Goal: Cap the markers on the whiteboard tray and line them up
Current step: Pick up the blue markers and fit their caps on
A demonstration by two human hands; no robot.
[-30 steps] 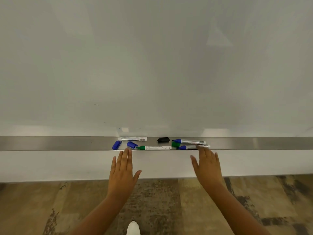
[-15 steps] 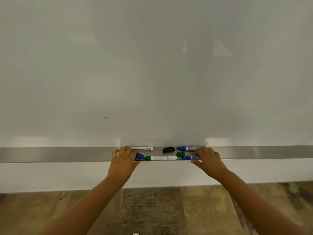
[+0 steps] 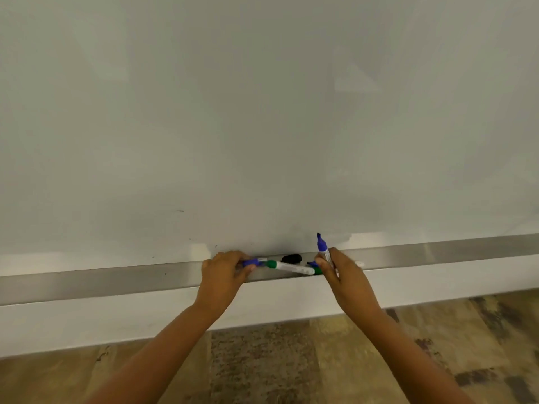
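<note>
- White board surface fills most of my view, with the metal whiteboard tray [image 3: 116,282] running along its foot and patterned flooring below.
- I judge the step in hand to be the first capping: picking up one uncapped marker and its matching cap.
- My right hand [image 3: 345,275] is clenched around a blue marker [image 3: 323,247], held upright with its bare tip pointing up, clear above the tray.
- My left hand [image 3: 223,272] is closed at the tray; its fingers [image 3: 249,268] pinch a blue cap [image 3: 253,262], which sits at their tips, low against the tray.
- Between my hands, on the tray, lie a green marker [image 3: 291,267], a black cap [image 3: 291,258] behind it, and another blue tip [image 3: 311,263] just beside my right hand. A green piece by my right fingers may be a cap; I cannot tell.
- Next, I expect to lift the cap, bring both hands together, aim its open end at the tip and press until it seats.
- Capping the rest and lining them up is not yet done.
</note>
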